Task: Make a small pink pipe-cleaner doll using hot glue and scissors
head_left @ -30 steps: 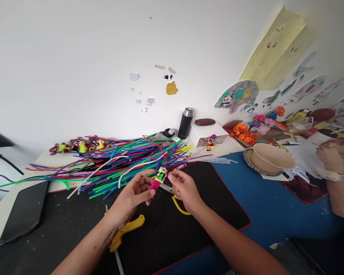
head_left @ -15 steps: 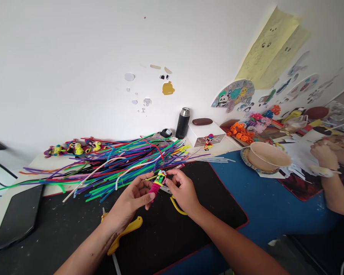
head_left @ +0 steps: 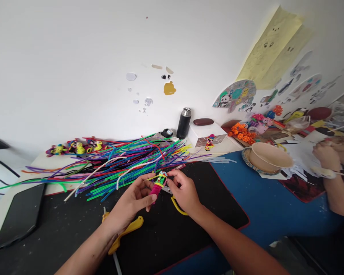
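My left hand (head_left: 139, 194) grips the magenta lower part of a small pipe-cleaner figure (head_left: 157, 188), which has a yellow band and a green and light-blue top. My right hand (head_left: 181, 187) pinches the figure's upper end. A thin yellow strand runs from the top toward my left fingers. Scissors with a yellow handle (head_left: 178, 207) lie under and beside my right hand, their blades partly hidden. A yellow glue gun (head_left: 126, 233) rests on the black mat (head_left: 160, 244), partly behind my left forearm.
Many coloured pipe cleaners (head_left: 132, 164) lie behind my hands. Finished figures (head_left: 78, 147) are at the back left, another (head_left: 209, 142) by a white box. A black flask (head_left: 184, 123), a bowl (head_left: 271, 157) and a phone-like black slab (head_left: 21, 215) surround the mat. Another person's hands (head_left: 328, 156) are at right.
The whole view has shifted slightly, moving things a little to the right. Both hands keep their hold on the figure, and the yellow strand now lies across its top.
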Tool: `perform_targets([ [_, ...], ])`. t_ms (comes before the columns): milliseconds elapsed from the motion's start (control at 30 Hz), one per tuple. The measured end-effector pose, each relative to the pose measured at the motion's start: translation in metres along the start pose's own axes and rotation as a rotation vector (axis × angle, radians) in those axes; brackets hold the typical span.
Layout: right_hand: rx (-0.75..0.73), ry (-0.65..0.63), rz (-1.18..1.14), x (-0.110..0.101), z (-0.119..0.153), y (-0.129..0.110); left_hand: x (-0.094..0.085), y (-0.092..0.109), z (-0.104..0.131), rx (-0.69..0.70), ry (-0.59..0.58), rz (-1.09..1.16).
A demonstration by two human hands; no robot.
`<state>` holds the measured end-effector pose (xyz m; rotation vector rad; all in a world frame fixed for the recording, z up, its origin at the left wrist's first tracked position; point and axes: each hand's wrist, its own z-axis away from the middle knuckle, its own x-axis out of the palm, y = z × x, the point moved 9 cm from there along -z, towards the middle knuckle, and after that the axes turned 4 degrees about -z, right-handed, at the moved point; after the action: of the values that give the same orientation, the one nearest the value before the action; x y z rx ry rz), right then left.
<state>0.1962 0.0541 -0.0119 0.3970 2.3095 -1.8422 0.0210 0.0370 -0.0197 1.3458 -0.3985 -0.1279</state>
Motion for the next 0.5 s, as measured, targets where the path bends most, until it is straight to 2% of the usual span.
perform_targets([
  [500, 0.003, -0.003, -0.009, 0.0015, 0.0016, 0.0043, 0.0008, -0.0007, -0.0009, 0.018, -0.02, -0.1],
])
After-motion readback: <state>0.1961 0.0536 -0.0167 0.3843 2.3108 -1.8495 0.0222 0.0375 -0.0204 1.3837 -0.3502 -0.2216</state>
